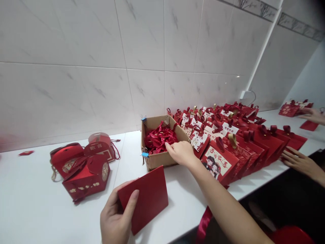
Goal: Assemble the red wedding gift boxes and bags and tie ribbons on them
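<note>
My left hand grips a flat dark red paper gift box, thumb across its near face and fingers behind. The box is held tilted just over the white table. My right hand is at the near right rim of an open cardboard carton. Its thumb and forefinger reach in to the heap of red ribbons there. The other fingers are curled, and whatever lies between the fingertips is hidden. Blue binder clips sit on the carton's left corners.
Several finished red gift bags with ribbon loops stand in rows right of the carton. Several red boxes sit at left. A loose ribbon hangs at the table's front edge. Other people's hands are at the right.
</note>
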A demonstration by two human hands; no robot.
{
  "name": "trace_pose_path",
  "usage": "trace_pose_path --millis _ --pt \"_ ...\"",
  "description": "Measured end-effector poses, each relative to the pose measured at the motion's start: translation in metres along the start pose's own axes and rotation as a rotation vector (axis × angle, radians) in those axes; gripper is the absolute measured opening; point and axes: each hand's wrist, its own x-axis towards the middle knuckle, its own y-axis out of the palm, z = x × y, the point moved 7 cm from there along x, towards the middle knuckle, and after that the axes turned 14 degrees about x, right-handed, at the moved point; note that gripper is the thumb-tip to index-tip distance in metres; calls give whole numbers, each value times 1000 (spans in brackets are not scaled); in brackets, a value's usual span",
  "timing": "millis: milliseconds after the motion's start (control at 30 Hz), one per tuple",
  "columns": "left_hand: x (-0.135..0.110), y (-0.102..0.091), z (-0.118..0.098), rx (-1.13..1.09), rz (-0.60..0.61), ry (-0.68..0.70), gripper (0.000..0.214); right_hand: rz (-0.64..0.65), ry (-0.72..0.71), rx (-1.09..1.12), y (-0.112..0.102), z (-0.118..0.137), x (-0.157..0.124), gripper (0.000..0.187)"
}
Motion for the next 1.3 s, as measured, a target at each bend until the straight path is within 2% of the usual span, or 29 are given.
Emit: trace_pose_path --millis 133,267,333,567,633,767,867,967,1067,1200,1300 --pt "0 3 3 -67 49 -3 42 4 -41 3 2 3 -12 52" --pt "-7 8 -12 -66 89 129 32 12 -64 34 6 5 -30 45" --pt "-10 13 -17 -55 126 151 31 14 -71 50 8 4 -40 43" --pt "-16 31 -16 -28 394 117 26 39 -94 104 14 2 -62 35" --pt "-18 31 -19 44 397 170 28 52 -90 117 16 1 -64 34" --pt "-26 34 -29 123 326 311 29 90 -80 152 19 -1 -66 31" --pt "-33 45 -31 141 366 347 29 126 -32 242 19 -9 -65 31" --pt "-37 56 -33 174 430 401 30 194 -2 476 19 -20 -65 33" --pt "-34 58 -34 155 369 381 28 251 -44 641 16 -24 -64 26" --pt "-34 61 -36 105 347 296 27 269 7 610 11 -28 -48 19" --pt "-34 61 -37 72 348 276 27 182 87 495 0 -27 -8 23"
